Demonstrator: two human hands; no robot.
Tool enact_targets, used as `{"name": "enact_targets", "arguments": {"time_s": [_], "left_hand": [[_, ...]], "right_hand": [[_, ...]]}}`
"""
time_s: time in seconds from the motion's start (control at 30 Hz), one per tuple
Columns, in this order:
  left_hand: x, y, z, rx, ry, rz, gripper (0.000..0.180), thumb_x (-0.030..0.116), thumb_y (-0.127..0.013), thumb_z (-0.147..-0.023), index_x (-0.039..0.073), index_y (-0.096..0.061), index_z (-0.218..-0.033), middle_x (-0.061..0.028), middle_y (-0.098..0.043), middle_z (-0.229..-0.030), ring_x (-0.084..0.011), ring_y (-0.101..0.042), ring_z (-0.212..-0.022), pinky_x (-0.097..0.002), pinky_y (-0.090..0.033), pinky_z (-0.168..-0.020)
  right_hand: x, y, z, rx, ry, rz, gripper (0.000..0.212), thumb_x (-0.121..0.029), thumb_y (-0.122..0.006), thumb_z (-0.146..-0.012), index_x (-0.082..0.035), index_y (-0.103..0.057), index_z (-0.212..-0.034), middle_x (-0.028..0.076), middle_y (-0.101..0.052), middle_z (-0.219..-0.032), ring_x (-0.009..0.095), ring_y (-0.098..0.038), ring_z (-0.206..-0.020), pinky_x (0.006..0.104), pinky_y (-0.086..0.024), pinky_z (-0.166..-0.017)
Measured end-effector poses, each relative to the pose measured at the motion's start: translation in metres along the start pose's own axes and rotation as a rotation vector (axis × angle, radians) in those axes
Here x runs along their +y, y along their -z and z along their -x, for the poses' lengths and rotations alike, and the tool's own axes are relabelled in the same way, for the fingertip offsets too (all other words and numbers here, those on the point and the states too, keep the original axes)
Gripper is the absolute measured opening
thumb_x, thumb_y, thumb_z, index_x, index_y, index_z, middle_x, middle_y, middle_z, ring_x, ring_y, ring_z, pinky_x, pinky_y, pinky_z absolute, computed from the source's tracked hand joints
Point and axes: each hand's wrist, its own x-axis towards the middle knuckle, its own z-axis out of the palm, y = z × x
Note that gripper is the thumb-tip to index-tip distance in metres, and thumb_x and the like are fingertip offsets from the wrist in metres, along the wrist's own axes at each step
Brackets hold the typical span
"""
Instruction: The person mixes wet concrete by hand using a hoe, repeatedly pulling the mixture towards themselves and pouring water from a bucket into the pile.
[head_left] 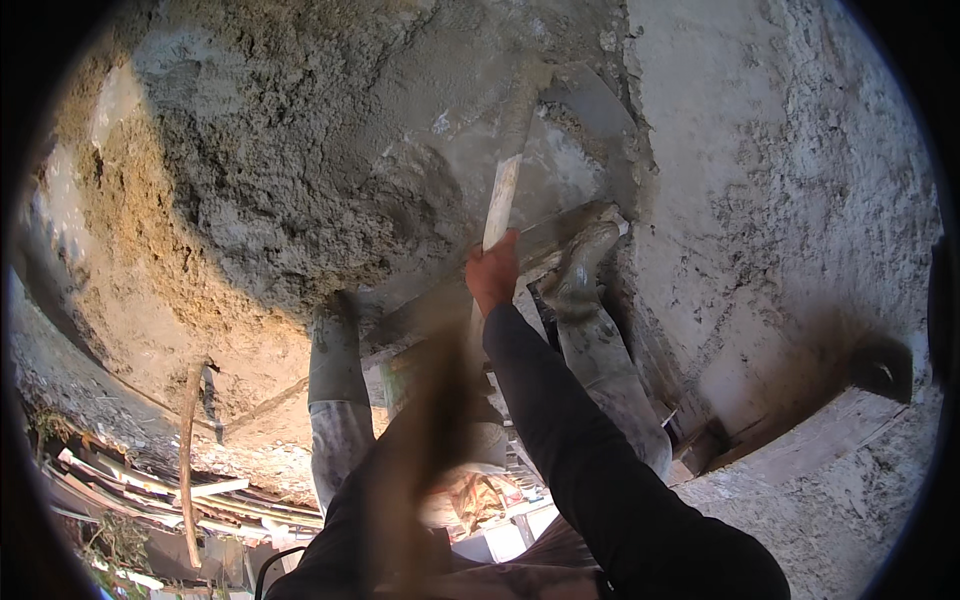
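My right hand [493, 270] is closed around the pale wooden handle of a hoe [503, 195]. Wet grey mortar coats the far part of the handle. The hoe's flat grey blade [592, 102] lies at the far end, against the wet mix. A large heap of wet mortar [310, 150] spreads beyond my feet and to the left. My left forearm [365, 500] reaches up toward the lower part of the handle. A brown blur [435, 400] covers the place where my left hand would show, so its fingers are hidden.
My mud-coated boots [338, 350] stand by wooden boards [540, 245] at the heap's near edge. A rough concrete surface [740, 150] runs along the right. At lower right lies a plank [830, 435]. An upright stick [190, 460] and scrap wood [150, 490] are at lower left.
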Motion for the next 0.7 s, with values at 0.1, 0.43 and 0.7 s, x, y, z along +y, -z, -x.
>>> {"name": "enact_targets", "arguments": {"time_s": [0.1, 0.43, 0.7], "left_hand": [[-0.011, 0.014, 0.036, 0.027, 0.030, 0.085, 0.023, 0.005, -0.070, -0.083, 0.011, -0.049, -0.076, 0.0005, -0.037, -0.055, -0.0148, -0.034, -0.044, -0.0347, -0.032, -0.046], [0.091, -0.102, 0.275, 0.591, -0.094, -0.797, 0.030, 0.023, -0.078, -0.081, 0.001, -0.060, -0.093, -0.0015, -0.052, -0.058, -0.0117, -0.049, -0.043, -0.0306, -0.043, -0.039], [0.037, -0.097, 0.468, 0.659, -0.180, -0.331, 0.033, 0.023, -0.078, -0.081, 0.002, -0.057, -0.095, -0.0021, -0.053, -0.059, -0.0110, -0.049, -0.044, -0.0297, -0.044, -0.039]], "right_hand": [[-0.024, -0.009, 0.022, -0.091, -0.015, -0.022, 0.058, -0.010, -0.065, -0.084, 0.005, -0.032, -0.128, 0.033, -0.063, -0.099, 0.046, -0.065, -0.091, 0.0518, -0.052, -0.079], [-0.039, -0.019, 0.054, -0.365, -0.590, -0.913, 0.013, -0.007, -0.061, -0.087, -0.005, -0.050, -0.081, 0.006, -0.047, -0.069, 0.018, -0.048, -0.052, 0.0384, -0.045, -0.046], [-0.152, -0.055, 0.209, -0.593, -0.741, -1.155, 0.011, -0.006, -0.058, -0.087, -0.005, -0.048, -0.082, 0.004, -0.045, -0.067, 0.017, -0.046, -0.050, 0.0375, -0.044, -0.047]]}}
